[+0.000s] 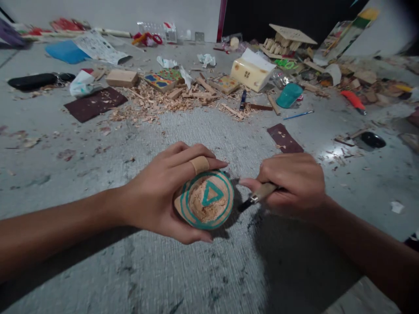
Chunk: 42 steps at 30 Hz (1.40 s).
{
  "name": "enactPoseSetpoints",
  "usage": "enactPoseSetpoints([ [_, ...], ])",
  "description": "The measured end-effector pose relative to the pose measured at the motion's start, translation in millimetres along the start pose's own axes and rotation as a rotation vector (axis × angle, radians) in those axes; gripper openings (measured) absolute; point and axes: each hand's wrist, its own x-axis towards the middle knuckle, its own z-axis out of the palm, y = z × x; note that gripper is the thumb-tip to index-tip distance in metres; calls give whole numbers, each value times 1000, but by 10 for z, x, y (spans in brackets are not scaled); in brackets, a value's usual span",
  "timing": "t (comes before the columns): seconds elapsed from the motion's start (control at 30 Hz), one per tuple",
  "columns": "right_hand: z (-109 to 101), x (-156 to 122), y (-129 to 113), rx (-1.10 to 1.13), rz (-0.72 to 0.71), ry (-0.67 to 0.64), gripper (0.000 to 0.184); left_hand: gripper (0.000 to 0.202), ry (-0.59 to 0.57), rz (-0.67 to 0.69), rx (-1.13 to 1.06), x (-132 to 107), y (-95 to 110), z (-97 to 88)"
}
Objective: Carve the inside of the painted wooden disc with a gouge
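Note:
My left hand (170,187) grips a round wooden block (209,198) from its left side, fingers over the far edge and thumb along the near edge. Two green rings and a green triangle mark its top, and the wood between them is roughly carved out. A bandage (199,165) wraps one finger of that hand. To the right, my right hand (291,183) is closed around the wooden handle of a carving tool (262,192). Its dark metal end points down and left, a short way off the block's right edge.
Wood shavings (157,102) and scraps lie across the floor ahead. Behind the hands are brown sandpaper sheets (94,104), a wooden block (122,78), a teal cup-like object (289,95), a blue brush (298,114), an orange-handled tool (353,101) and a stick model house (284,41).

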Motion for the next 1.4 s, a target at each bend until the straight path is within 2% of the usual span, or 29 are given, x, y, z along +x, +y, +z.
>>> enactPoseSetpoints([
  [0.07, 0, -1, -37, 102, -21, -54, 37, 92, -14, -1, -12, 5, 0, 7],
  [0.17, 16, 10, -121, 264, -24, -184, 27, 88, -56, -16, -19, 1, 6, 32],
  [0.23, 38, 22, -169, 284, -33, -284, 24, 88, -94, -34, -15, -3, 17, 42],
  [0.37, 109, 40, -242, 87, -80, -492, 19, 92, -160, -54, -1, 2, 49, 34],
  [0.47, 160, 37, -305, -61, -138, -567, 13, 90, -198, -55, -2, 10, 52, 40],
  [0.67, 167, 20, -486, -278, -245, -557, 10, 87, -223, -90, -7, 41, 75, 64],
  [0.83, 134, 16, -557, -207, -329, -571, 18, 88, -234, -100, -65, 76, 149, 68],
  [1.0, 155, -9, -499, -157, -319, -480, 25, 78, -231, -91, -85, 87, 177, 82],
  [1.13, 152, -1, -455, -78, -259, -500, 26, 75, -218, -71, -8, 71, 196, 68],
  [1.27, 135, 32, -429, 69, -52, -565, 27, 63, -143, -2, 164, 56, 207, 54],
  [1.4, 177, 16, -399, 185, 85, -494, 18, 56, -80, 22, 304, 54, 241, 60],
])
